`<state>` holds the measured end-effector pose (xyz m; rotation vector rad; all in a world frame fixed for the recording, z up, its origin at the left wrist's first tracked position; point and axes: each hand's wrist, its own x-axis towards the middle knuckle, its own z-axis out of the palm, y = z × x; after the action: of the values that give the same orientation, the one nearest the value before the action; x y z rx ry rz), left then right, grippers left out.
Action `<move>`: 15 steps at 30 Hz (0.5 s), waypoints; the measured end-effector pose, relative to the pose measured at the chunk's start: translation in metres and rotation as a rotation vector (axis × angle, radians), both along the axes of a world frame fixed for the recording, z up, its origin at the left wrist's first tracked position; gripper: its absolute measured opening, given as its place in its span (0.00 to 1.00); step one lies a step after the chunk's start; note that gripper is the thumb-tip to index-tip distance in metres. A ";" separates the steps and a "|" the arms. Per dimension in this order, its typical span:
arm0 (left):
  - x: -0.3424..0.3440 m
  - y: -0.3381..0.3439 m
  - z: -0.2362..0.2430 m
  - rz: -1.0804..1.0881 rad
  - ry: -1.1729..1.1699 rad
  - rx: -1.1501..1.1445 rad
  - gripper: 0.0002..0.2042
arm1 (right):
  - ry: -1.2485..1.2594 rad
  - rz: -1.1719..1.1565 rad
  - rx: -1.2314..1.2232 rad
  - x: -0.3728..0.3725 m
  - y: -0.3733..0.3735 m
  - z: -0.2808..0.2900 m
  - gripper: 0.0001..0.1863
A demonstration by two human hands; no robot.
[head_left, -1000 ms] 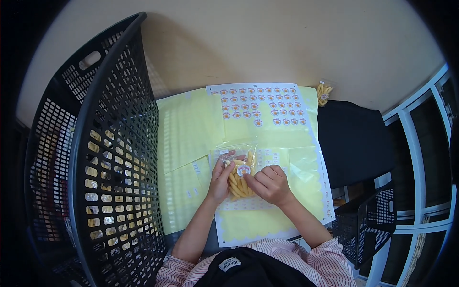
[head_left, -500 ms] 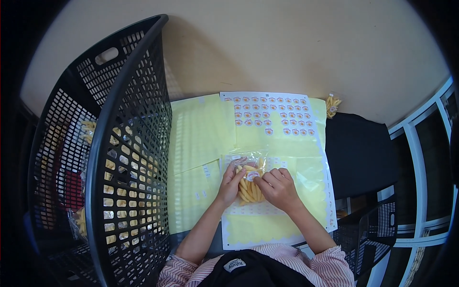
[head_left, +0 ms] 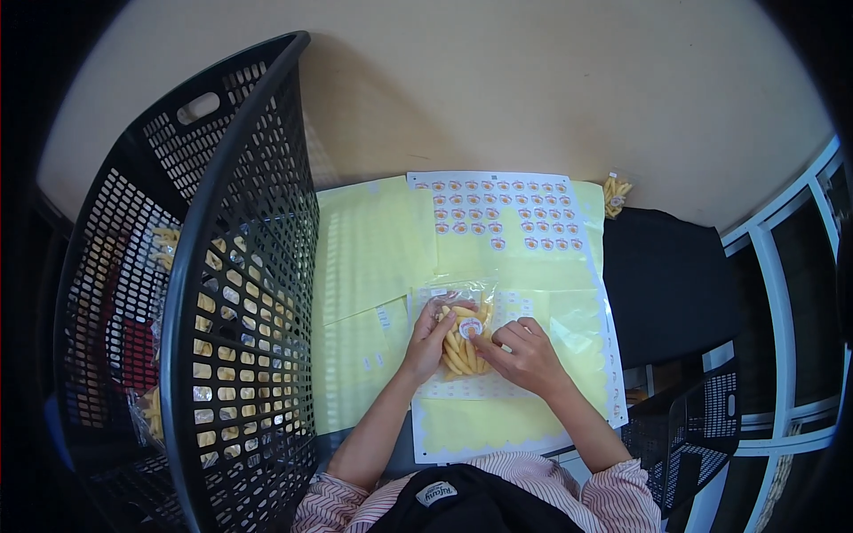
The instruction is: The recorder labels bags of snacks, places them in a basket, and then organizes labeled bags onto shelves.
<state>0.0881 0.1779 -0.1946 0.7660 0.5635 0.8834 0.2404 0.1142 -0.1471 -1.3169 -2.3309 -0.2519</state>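
Note:
A clear plastic bag of yellow, fry-like snack sticks lies low over the sheets in front of me. My left hand grips its left side, with the thumb on the front. On the bag's front sits a round white label. My right hand is at the bag's right side, its fingers curled and one fingertip against the label's lower edge. Nothing shows between those fingers. Above the bag lies a sticker sheet with rows of small round stickers and bare yellow gaps.
A tall black perforated crate at my left contains several bagged snacks. Yellow backing sheets cover the table. Another snack bag leans by the wall, near a black cloth-like surface. A smaller black basket stands low at right.
My right hand has shifted slightly right and down across the bag, so more of the round label shows. The left hand keeps its grip in the same place.

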 end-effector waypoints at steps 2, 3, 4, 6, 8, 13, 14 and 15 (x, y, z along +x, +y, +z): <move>0.000 0.000 0.000 -0.007 0.004 0.007 0.13 | 0.015 0.021 0.005 0.002 -0.001 -0.003 0.13; 0.000 0.000 0.000 -0.009 0.009 0.017 0.13 | 0.034 0.026 0.020 0.002 -0.001 -0.004 0.13; 0.000 0.000 0.001 -0.011 0.008 0.018 0.13 | 0.054 0.030 0.035 0.002 -0.001 -0.004 0.14; 0.000 0.000 0.001 0.002 0.010 0.009 0.13 | 0.050 0.016 0.024 0.001 -0.001 -0.002 0.15; 0.000 0.000 0.000 0.006 0.024 0.006 0.14 | 0.048 0.002 0.015 -0.001 -0.001 0.000 0.16; -0.001 0.002 -0.004 -0.003 0.057 0.062 0.15 | 0.107 -0.100 -0.230 -0.004 -0.002 0.000 0.28; -0.001 0.002 -0.005 -0.003 0.024 0.052 0.15 | 0.103 -0.102 -0.223 -0.004 -0.003 -0.001 0.28; -0.001 0.002 -0.006 -0.008 -0.023 0.034 0.16 | 0.165 -0.140 -0.242 -0.005 -0.004 -0.003 0.30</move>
<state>0.0875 0.1796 -0.2002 0.7874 0.5261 0.8950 0.2353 0.1101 -0.1501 -1.5556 -2.1848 0.0972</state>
